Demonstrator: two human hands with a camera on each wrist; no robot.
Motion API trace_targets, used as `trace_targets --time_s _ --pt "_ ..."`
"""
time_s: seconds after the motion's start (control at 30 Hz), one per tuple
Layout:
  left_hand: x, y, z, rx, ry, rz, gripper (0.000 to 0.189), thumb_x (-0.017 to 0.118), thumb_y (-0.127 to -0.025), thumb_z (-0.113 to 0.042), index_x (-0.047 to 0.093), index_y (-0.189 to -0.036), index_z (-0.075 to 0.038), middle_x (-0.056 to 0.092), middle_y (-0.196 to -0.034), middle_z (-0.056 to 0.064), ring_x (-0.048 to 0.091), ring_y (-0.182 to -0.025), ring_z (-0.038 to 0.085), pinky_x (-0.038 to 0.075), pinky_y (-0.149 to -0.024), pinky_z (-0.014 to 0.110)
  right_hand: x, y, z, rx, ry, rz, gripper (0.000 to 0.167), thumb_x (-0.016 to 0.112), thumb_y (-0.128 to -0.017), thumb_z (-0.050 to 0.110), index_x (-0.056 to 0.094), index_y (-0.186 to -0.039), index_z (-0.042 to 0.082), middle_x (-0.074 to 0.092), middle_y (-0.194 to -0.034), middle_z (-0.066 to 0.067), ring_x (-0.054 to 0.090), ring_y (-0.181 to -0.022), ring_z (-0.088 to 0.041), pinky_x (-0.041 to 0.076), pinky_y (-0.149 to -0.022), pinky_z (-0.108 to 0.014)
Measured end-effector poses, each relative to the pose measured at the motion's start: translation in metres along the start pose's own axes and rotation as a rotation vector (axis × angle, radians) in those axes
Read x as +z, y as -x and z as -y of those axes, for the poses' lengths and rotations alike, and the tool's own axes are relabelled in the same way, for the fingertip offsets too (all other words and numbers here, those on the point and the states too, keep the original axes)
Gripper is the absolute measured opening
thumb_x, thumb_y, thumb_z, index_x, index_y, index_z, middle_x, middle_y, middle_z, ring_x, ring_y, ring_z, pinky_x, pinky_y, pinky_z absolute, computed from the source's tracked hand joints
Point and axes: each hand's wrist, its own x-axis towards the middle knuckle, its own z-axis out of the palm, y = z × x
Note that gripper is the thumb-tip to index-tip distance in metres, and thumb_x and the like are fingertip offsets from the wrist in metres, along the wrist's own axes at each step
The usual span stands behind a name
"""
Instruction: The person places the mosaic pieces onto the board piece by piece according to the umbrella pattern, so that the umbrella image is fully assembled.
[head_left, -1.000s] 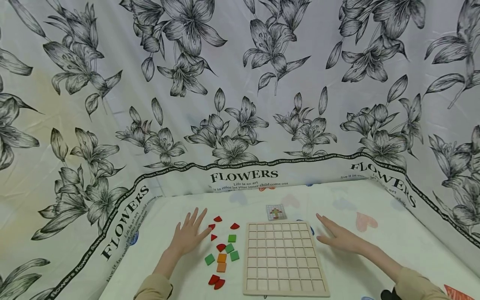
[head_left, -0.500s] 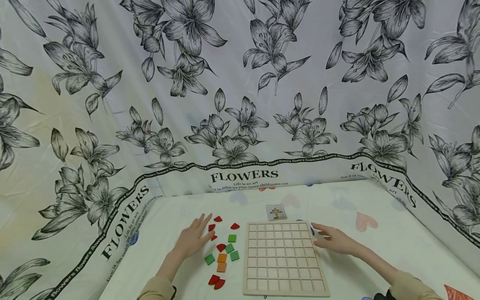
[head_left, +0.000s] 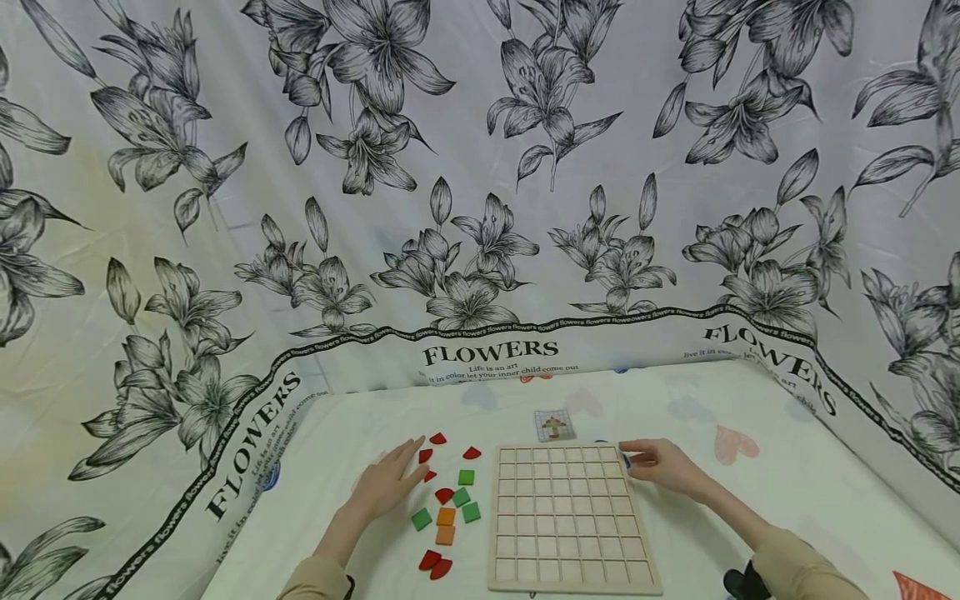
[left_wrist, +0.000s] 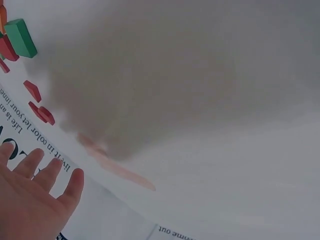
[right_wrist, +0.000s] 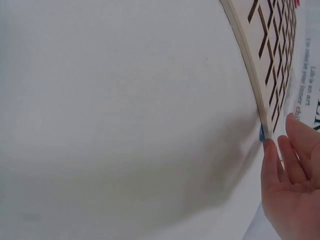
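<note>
My left hand (head_left: 384,483) is spread low over the cloth, fingers extended, left of several small red pieces (head_left: 471,453), green squares (head_left: 422,519) and two orange squares (head_left: 446,517). The left wrist view shows that palm (left_wrist: 35,202) holding nothing. At the far right corner of a wooden grid board (head_left: 567,525) is my right hand (head_left: 663,468). Its fingers, fairly straight, touch or nearly touch the board's edge; the right wrist view has the fingertips (right_wrist: 270,147) right at the corner. Exact contact is hard to tell.
A small card (head_left: 553,425) with a mushroom-like picture on a grid lies behind the board. White cloth (head_left: 750,500) with printed hearts covers the table. A flower-printed curtain (head_left: 480,250) closes off the back and sides. Something black (head_left: 746,582) sits by the right sleeve.
My right hand has moved left to the board's far corner. My left hand has shifted slightly right and nearer, its fingers drawn closer together. Board and pieces stay put.
</note>
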Motion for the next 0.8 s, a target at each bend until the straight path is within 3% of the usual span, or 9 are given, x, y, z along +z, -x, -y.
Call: trace_targets --time_s 0.37,0.5,0.6,0.8 --pt "-0.001 0.001 -0.002 0.042 0.009 -0.061 0.041 0.055 -0.094 -0.033 0.056 -0.129 -0.011 0.057 -0.131 0.012 0.052 -0.122 0.032 0.038 -0.103 0.054 0.007 -0.006 -0.008 0.051 -0.042 -0.051 0.043 0.071 -0.080 0.005 0.060 -0.119 -0.009 0.061 -0.119 -0.028 0.062 -0.105 -0.039 0.053 -0.083 -0.032" --pt "0.000 -0.001 -0.004 0.058 0.035 -0.057 0.030 0.061 -0.091 -0.028 0.065 -0.115 -0.010 0.065 -0.111 0.007 0.060 -0.098 0.024 0.049 -0.089 0.045 0.009 -0.005 -0.009 0.064 -0.036 -0.088 0.043 0.073 -0.077 0.004 0.062 -0.117 -0.008 0.062 -0.117 -0.027 0.064 -0.102 -0.037 0.054 -0.081 -0.031" --pt "0.001 -0.003 -0.004 0.075 0.082 -0.026 0.025 0.064 -0.089 -0.023 0.067 -0.109 -0.008 0.066 -0.099 0.004 0.057 -0.083 0.016 0.050 -0.075 0.035 0.011 -0.004 -0.009 0.078 -0.037 -0.106 0.043 0.074 -0.077 0.005 0.062 -0.117 -0.008 0.062 -0.117 -0.027 0.064 -0.102 -0.036 0.054 -0.080 -0.030" --pt "0.007 -0.006 -0.004 0.080 0.121 -0.005 0.025 0.070 -0.084 -0.015 0.066 -0.105 -0.003 0.062 -0.089 0.002 0.052 -0.078 0.014 0.048 -0.070 0.029 0.013 -0.003 -0.012 0.087 -0.106 -0.114 0.042 0.073 -0.079 0.006 0.062 -0.117 -0.008 0.063 -0.117 -0.027 0.064 -0.103 -0.036 0.053 -0.079 -0.023"
